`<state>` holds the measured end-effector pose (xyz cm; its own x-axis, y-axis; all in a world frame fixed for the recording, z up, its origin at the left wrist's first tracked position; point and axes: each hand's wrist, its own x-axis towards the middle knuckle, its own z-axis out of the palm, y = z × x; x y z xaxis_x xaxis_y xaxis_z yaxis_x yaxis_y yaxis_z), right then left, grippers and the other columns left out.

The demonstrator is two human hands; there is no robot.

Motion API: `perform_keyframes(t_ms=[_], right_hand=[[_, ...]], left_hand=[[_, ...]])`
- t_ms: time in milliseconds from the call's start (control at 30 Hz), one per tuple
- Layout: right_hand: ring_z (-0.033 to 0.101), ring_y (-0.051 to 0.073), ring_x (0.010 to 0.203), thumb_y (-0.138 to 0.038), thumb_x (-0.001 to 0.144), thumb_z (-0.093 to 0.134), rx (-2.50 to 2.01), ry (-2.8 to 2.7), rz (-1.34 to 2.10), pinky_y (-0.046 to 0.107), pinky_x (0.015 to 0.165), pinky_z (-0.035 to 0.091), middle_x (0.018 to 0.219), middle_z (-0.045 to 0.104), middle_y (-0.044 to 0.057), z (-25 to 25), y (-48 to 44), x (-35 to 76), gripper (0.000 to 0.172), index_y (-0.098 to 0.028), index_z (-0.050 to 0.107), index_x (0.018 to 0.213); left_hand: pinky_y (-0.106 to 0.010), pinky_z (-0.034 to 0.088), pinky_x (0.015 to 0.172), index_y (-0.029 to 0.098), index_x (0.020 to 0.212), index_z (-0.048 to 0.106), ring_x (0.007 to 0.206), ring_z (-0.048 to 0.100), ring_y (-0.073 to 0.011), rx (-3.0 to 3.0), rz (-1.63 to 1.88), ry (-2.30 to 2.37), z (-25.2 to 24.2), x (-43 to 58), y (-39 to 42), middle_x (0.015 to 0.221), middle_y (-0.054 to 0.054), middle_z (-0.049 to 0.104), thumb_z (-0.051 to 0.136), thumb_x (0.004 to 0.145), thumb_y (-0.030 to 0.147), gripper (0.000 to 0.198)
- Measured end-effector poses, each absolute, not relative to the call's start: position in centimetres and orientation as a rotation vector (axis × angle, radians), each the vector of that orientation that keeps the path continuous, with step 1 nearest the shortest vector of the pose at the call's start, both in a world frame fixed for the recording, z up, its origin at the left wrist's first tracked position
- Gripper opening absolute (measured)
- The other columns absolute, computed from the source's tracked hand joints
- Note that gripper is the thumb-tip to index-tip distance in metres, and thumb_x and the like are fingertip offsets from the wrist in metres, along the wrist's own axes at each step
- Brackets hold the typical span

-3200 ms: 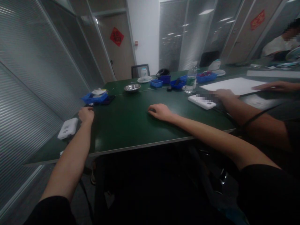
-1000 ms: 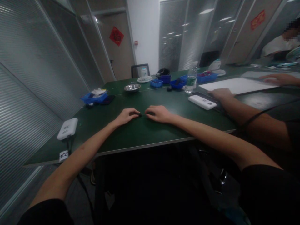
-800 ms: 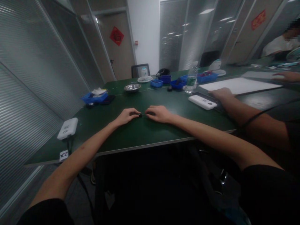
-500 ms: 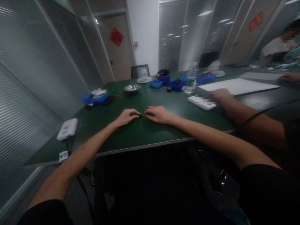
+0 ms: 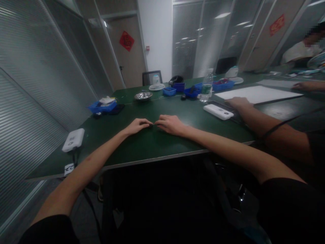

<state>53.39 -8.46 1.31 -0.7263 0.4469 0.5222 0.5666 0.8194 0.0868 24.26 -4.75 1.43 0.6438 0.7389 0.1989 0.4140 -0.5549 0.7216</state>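
Note:
My left hand (image 5: 137, 126) rests low over the green table (image 5: 152, 145), thumb and fingertips pinched together. Facing it across a narrow gap is my right hand (image 5: 171, 124), also closed in a pinch with its fingers bent. Between the two sets of fingertips shows a small thin object (image 5: 152, 124), dark on the left with a lighter, metal-looking bit towards the right. Both hands seem to grip its ends, though the fingers cover most of it and its kind cannot be made out.
A metal bowl (image 5: 143, 96) stands beyond my hands, and a blue tray (image 5: 102, 105) sits to its left. White power banks (image 5: 73, 140) (image 5: 218, 112) lie on both sides. A bottle (image 5: 206, 86) stands behind the right one. Another person's arm (image 5: 274, 127) reaches in from the right.
My right hand has shifted slightly left, and the gap between my fingertips is narrower, with less of the thin object showing. A person's hand at the far right has moved left.

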Motion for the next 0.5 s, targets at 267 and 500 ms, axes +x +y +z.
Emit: perform_keyframes(t_ms=[267,500], right_hand=[[0.062,0.017,0.081,-0.039,0.110,0.049,-0.770,-2.517,-0.229,0.028,0.069,0.041,0.111,0.068,0.009,0.95,-8.33,52.86,0.035,-0.022,0.070,0.132],[0.062,0.019,0.092,-0.037,0.111,0.049,-0.647,-2.479,-0.333,0.028,0.070,0.042,0.112,0.066,0.009,1.08,-8.40,53.06,0.035,-0.024,0.070,0.135]], left_hand=[[-0.042,0.051,0.101,0.016,0.119,0.080,0.107,0.069,-0.0271,2.091,0.701,0.884,1.17,24.46,-5.16,0.117,-0.012,0.076,0.079,0.087,0.049,0.046],[-0.038,0.054,0.090,0.014,0.117,0.080,0.099,0.069,-0.0267,1.928,0.647,0.934,1.37,23.69,-4.70,0.111,-0.013,0.077,0.078,0.085,0.054,0.051]])
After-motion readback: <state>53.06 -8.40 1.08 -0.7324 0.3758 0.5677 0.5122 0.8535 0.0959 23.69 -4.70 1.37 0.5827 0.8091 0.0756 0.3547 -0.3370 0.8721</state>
